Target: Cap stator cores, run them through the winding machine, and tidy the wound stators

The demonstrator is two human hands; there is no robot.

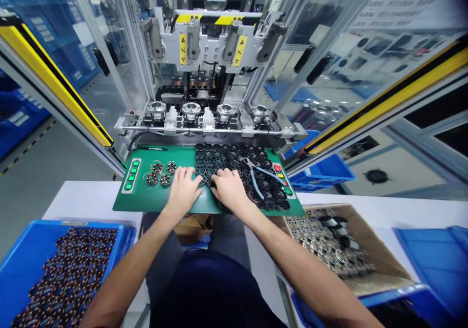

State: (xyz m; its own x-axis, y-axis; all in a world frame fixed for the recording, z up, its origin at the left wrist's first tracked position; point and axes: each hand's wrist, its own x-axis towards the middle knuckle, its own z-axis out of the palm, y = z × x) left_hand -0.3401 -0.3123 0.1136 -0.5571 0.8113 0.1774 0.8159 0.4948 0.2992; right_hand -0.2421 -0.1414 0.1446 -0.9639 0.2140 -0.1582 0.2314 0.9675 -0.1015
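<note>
My left hand [184, 189] rests at the near left edge of the rows of black stator cores [234, 155], fingers bent and thumb apart, with nothing visible held. My right hand [229, 187] reaches over the near part of these rows. Its fingers curl around a black stator core, mostly hidden by the hand. Left of my left hand, several copper-wound stators [157, 167] with loose wire ends lie on the green work plate [146, 200]. Side cutters with light-blue handles [257, 182] lie open on top of the black cores, to the right of my right hand.
Behind the plate stands a winding machine with a row of round metal fixtures [191, 111]. Green buttons [132, 176] line the plate's left side; a red button [278, 167] is at right. A blue bin [22, 240] holds wound stators; a cardboard box [380, 250] holds metal parts. Yellow posts [58, 84] flank me.
</note>
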